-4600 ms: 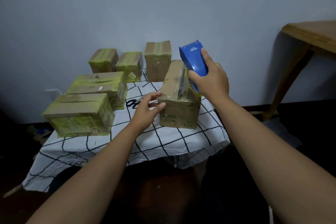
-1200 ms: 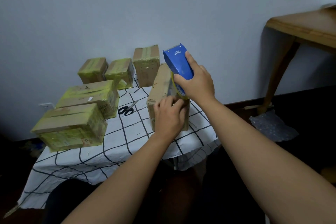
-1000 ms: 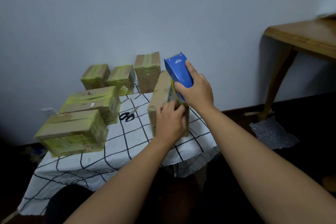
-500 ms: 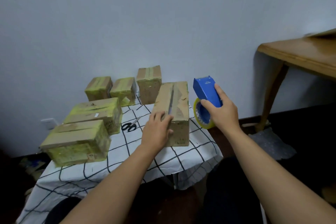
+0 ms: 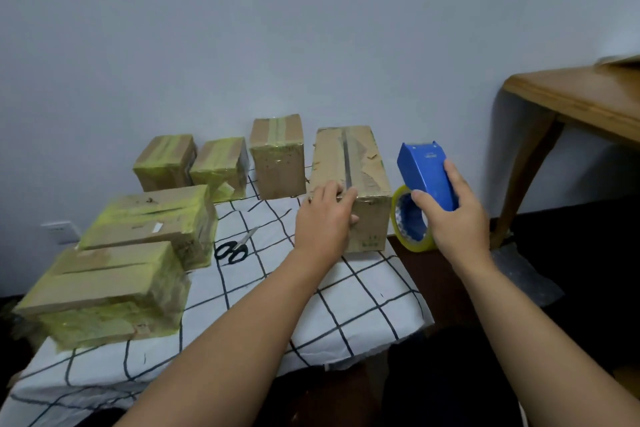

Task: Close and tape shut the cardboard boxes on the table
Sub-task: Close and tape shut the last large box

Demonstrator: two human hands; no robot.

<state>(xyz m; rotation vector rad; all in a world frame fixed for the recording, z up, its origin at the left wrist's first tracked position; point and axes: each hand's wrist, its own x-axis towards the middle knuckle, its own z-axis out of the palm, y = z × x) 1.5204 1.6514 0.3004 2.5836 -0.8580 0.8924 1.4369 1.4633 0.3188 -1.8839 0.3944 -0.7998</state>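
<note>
Blue dispenser (image 5: 427,180), gripped in your right hand (image 5: 450,218), has come off the box (image 5: 349,184) and hangs beside it. Your left hand (image 5: 325,218) presses flat on its near top edge. Centre seam looks taped; this box seems finished.

One head-worn view looks forward and down, near the table (image 5: 363,291) against the wall (image 5: 277,28).
</note>
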